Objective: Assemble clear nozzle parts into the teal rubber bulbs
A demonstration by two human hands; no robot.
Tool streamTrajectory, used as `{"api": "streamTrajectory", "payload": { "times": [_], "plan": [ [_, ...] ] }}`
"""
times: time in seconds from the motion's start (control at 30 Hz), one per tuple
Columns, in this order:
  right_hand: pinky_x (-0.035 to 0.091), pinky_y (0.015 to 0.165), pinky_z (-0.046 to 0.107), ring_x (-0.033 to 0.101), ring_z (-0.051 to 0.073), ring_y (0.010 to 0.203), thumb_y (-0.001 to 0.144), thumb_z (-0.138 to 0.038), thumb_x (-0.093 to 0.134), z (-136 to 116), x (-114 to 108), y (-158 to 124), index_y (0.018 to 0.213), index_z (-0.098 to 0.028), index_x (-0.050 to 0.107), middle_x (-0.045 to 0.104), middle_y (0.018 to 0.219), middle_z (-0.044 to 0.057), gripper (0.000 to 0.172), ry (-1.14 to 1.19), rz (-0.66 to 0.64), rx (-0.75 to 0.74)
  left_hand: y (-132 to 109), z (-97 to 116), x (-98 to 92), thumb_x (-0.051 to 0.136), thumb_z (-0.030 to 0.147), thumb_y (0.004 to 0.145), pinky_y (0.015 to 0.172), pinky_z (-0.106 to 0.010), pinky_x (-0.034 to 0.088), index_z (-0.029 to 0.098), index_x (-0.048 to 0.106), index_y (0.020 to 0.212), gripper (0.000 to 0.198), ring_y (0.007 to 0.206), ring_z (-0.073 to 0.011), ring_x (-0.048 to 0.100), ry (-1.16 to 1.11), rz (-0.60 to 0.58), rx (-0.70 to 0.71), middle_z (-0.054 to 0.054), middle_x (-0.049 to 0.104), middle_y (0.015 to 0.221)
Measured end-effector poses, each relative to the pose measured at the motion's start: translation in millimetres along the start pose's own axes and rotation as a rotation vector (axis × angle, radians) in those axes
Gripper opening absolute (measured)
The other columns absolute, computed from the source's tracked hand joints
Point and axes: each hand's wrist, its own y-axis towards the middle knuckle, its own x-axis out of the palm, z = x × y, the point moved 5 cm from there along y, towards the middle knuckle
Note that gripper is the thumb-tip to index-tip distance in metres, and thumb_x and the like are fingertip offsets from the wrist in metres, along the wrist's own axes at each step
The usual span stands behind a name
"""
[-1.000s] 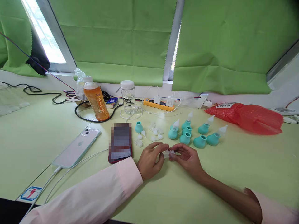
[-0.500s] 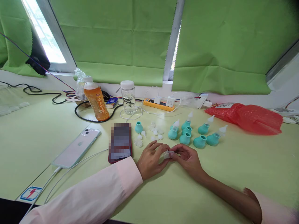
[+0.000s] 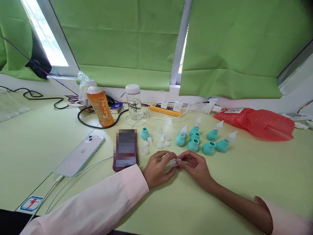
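Observation:
My left hand (image 3: 159, 168) and my right hand (image 3: 195, 166) meet low over the table, both closed on a small clear plastic piece (image 3: 173, 163). Fingers cover part of it, so its full shape is hidden. Just beyond them lie several loose translucent tips and connectors (image 3: 162, 138). To the right stand several teal rubber bulbs; some carry a white nozzle, like the bulb (image 3: 222, 145) at the far right, while others have a bare round mouth, like the bulb (image 3: 208, 148) beside it. One more open bulb (image 3: 144, 133) sits left of the loose pieces.
Left of my hands lie a phone with a blurred screen (image 3: 125, 147) and a cabled white phone (image 3: 80, 155). Behind stand an orange drink bottle (image 3: 100, 106), a clear water bottle (image 3: 133, 102) and a yellow power strip (image 3: 158, 109). A red plastic bag (image 3: 259, 124) lies at back right.
Both hands keep nearly the same place and grip on the clear piece, with only slight finger movement. The whole view has shifted very slightly.

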Motion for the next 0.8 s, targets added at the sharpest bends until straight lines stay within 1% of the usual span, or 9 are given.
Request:
{"api": "streamTrajectory", "payload": {
  "times": [0.13,0.2,0.27,0.33,0.43,0.57,0.63,0.7,0.8],
  "plan": [
    [0.052,0.058,0.028,0.058,0.015,0.066,0.063,-0.028,0.066,-2,-2,-1,0.072,-0.019,0.056,0.059,0.072,0.002,0.016,-0.034,0.027,-0.034,1,-2,2.2,0.054,0.023,0.071,0.077,-0.034,0.048,0.019,0.043,0.104,0.035,0.096,-0.0194,0.052,-0.015,-0.057,-0.087,-0.006,0.059,0.1],
    [0.051,0.059,0.028,0.058,0.016,0.069,0.063,-0.027,0.066,-3,-3,-2,0.073,-0.019,0.056,0.06,0.072,0.003,0.016,-0.071,0.034,-0.049,1,-3,3.2,0.055,0.026,0.071,0.078,-0.036,0.047,0.019,0.047,0.102,0.032,0.099,-0.0212,0.049,0.009,-0.075,-0.109,-0.007,0.058,0.104],
    [0.051,0.059,0.028,0.058,0.017,0.071,0.064,-0.027,0.065,-4,-3,-3,0.073,-0.019,0.056,0.059,0.073,0.003,0.015,-0.099,0.041,-0.056,1,-4,3.0,0.055,0.027,0.071,0.079,-0.037,0.047,0.019,0.052,0.094,0.025,0.099,-0.022,0.049,0.033,-0.07,-0.102,-0.008,0.057,0.105],
    [0.051,0.059,0.028,0.058,0.017,0.071,0.065,-0.027,0.064,-3,-3,-4,0.073,-0.019,0.055,0.059,0.073,0.003,0.015,-0.107,0.041,-0.058,2,-3,2.5,0.056,0.025,0.07,0.078,-0.037,0.047,0.017,0.056,0.089,0.02,0.096,-0.0218,0.05,0.037,-0.061,-0.07,-0.009,0.058,0.104],
    [0.052,0.059,0.029,0.058,0.016,0.068,0.065,-0.028,0.064,-2,-1,-4,0.073,-0.019,0.054,0.059,0.073,0.003,0.016,-0.111,0.027,-0.05,3,-1,0.3,0.055,0.024,0.071,0.074,-0.035,0.048,0.016,0.057,0.087,0.018,0.089,-0.0202,0.052,0.009,-0.037,-0.027,-0.01,0.061,0.098],
    [0.052,0.058,0.029,0.058,0.016,0.069,0.066,-0.028,0.063,-4,0,-5,0.076,-0.02,0.053,0.06,0.074,0.003,0.017,-0.15,0.034,-0.048,4,2,-3.4,0.057,0.024,0.07,0.07,-0.033,0.049,0.016,0.058,0.082,0.014,0.085,-0.019,0.054,-0.046,0.013,-0.023,-0.008,0.064,0.092],
    [0.051,0.061,0.03,0.057,0.017,0.074,0.067,-0.027,0.062,-10,-2,-4,0.083,-0.021,0.051,0.06,0.081,0.004,0.02,-0.153,0.051,-0.097,4,0,-3.6,0.059,0.023,0.068,0.068,-0.032,0.049,0.017,0.059,0.08,0.014,0.081,-0.0184,0.055,-0.077,0.027,-0.061,-0.007,0.065,0.088],
    [0.05,0.064,0.032,0.056,0.017,0.078,0.069,-0.027,0.06,-19,-7,-1,0.089,-0.022,0.049,0.059,0.09,0.005,0.023,-0.144,0.09,-0.179,3,-4,-3.1,0.061,0.021,0.065,0.064,-0.03,0.049,0.016,0.06,0.077,0.014,0.076,-0.0176,0.056,-0.104,0.042,-0.129,-0.005,0.065,0.082],
    [0.05,0.065,0.034,0.053,0.017,0.078,0.073,-0.026,0.056,-32,-19,4,0.09,-0.022,0.05,0.057,0.093,0.006,0.019,-0.177,0.178,-0.301,1,-11,-1.8,0.064,0.019,0.06,0.061,-0.029,0.048,0.015,0.06,0.073,0.014,0.069,-0.0167,0.056,-0.13,0.064,-0.248,-0.005,0.064,0.073]
  ]
}}
